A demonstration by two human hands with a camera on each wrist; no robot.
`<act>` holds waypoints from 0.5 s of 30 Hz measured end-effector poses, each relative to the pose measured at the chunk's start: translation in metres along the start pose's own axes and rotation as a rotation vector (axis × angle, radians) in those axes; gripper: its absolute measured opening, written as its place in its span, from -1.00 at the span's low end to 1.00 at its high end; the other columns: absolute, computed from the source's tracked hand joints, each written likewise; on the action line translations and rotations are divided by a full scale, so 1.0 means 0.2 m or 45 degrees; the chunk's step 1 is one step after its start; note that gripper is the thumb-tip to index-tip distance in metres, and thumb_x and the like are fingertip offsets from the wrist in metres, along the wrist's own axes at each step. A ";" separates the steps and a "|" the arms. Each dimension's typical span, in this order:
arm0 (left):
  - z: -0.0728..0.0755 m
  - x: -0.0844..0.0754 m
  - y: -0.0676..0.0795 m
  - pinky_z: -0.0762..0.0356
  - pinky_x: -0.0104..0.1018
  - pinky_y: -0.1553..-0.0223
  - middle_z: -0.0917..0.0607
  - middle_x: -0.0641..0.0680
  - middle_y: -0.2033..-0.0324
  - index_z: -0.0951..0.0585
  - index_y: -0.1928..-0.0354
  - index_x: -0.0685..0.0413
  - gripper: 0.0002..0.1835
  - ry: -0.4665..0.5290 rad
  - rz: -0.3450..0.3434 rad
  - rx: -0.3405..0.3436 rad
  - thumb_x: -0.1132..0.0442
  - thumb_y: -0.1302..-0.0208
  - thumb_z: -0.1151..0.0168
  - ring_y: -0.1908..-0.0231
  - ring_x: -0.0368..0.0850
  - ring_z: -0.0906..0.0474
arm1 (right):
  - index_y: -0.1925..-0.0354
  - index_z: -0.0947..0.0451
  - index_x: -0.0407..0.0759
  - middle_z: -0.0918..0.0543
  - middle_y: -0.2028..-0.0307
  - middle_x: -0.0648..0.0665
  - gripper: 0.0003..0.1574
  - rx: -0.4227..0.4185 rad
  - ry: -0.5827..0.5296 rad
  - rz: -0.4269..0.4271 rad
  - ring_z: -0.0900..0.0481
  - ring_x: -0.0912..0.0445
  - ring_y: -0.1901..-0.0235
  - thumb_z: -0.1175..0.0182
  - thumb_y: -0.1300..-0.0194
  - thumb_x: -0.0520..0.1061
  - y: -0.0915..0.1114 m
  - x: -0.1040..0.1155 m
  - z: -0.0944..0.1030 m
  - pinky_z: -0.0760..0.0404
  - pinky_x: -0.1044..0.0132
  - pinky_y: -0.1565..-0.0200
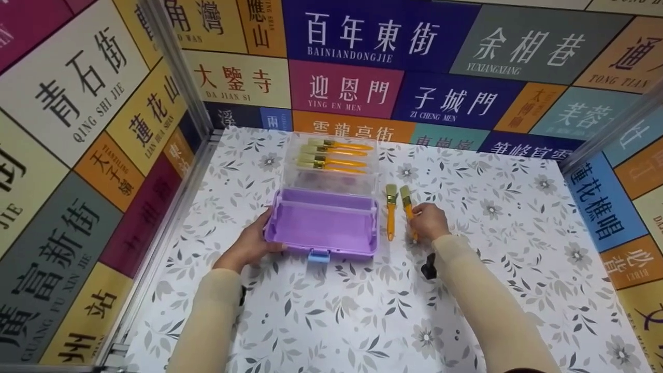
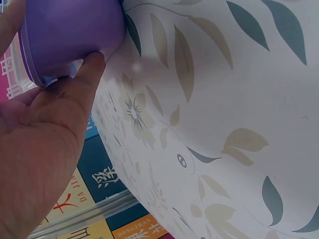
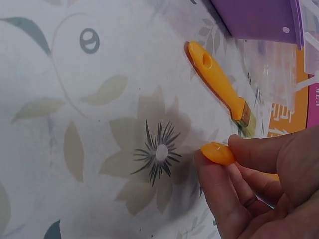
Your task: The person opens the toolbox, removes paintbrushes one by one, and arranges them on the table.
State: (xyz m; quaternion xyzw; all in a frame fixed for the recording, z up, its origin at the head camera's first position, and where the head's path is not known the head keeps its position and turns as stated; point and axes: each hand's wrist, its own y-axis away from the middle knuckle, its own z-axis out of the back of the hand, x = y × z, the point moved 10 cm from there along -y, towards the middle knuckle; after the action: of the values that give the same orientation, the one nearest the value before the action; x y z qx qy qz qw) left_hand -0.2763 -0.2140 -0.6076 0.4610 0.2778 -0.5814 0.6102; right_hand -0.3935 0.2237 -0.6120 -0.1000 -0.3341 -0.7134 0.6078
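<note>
A purple plastic box (image 1: pixel 323 228) stands open on the table, its clear lid (image 1: pixel 339 182) tipped back behind it. My left hand (image 1: pixel 253 242) grips the box's left end, and the left wrist view shows the thumb (image 2: pixel 92 69) against the purple wall. To the right of the box, my right hand (image 1: pixel 430 221) pinches a paintbrush (image 1: pixel 407 201) by its orange handle, bristles pointing away from me. In the right wrist view the handle's end (image 3: pixel 218 153) shows between thumb and fingertips. Just left of it lies a second paintbrush (image 1: pixel 391 220) on the table.
Several orange-handled paintbrushes (image 1: pixel 339 146) lie side by side in the lid area. A light blue latch (image 1: pixel 319 256) hangs at the box's front. Colourful panels with street names (image 1: pixel 347 85) wall in the flower-patterned table (image 1: pixel 362 321) at the back and sides.
</note>
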 end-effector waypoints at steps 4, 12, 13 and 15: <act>0.00 0.00 0.00 -0.23 0.14 -0.33 -0.19 0.22 -0.48 0.03 -0.60 -0.08 0.21 0.007 0.008 0.001 0.22 0.00 -0.58 -0.40 0.21 -0.17 | -0.09 -0.52 -0.32 -0.59 0.03 -0.29 -0.57 0.006 -0.025 -0.011 -0.56 -0.08 0.21 -0.19 -0.24 -0.22 -0.01 0.00 -0.03 -0.63 0.17 0.29; 0.00 0.00 0.00 -0.11 0.08 -0.40 -0.17 0.22 -0.49 0.03 -0.60 -0.06 0.22 -0.003 0.011 -0.009 0.24 0.01 -0.58 -0.41 0.20 -0.15 | 0.03 -0.53 -0.29 -0.60 0.15 -0.26 -0.70 0.005 -0.056 -0.022 -0.59 -0.01 0.34 -0.25 -0.29 -0.19 -0.01 0.00 -0.07 -0.62 0.25 0.41; 0.00 0.00 0.00 -0.10 0.07 -0.40 -0.17 0.22 -0.49 0.03 -0.60 -0.05 0.22 -0.004 0.007 -0.009 0.25 0.01 -0.58 -0.41 0.20 -0.16 | 0.04 -0.53 -0.29 -0.60 0.17 -0.26 -0.70 0.002 -0.058 -0.011 -0.59 0.00 0.36 -0.26 -0.29 -0.19 -0.01 0.00 -0.08 -0.62 0.25 0.42; 0.00 0.00 0.00 -0.07 0.06 -0.41 -0.17 0.23 -0.49 0.02 -0.60 -0.02 0.22 -0.009 -0.001 -0.014 0.25 0.02 -0.58 -0.41 0.20 -0.15 | 0.07 -0.53 -0.28 -0.61 0.21 -0.25 -0.71 -0.010 -0.048 0.010 -0.60 0.02 0.40 -0.27 -0.28 -0.17 -0.01 0.01 -0.08 -0.61 0.26 0.43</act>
State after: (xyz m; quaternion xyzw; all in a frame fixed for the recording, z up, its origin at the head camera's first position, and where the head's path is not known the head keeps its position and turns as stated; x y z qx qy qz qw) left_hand -0.2767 -0.2143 -0.6069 0.4556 0.2790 -0.5816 0.6134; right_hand -0.3913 0.2117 -0.6242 -0.1171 -0.3426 -0.7102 0.6038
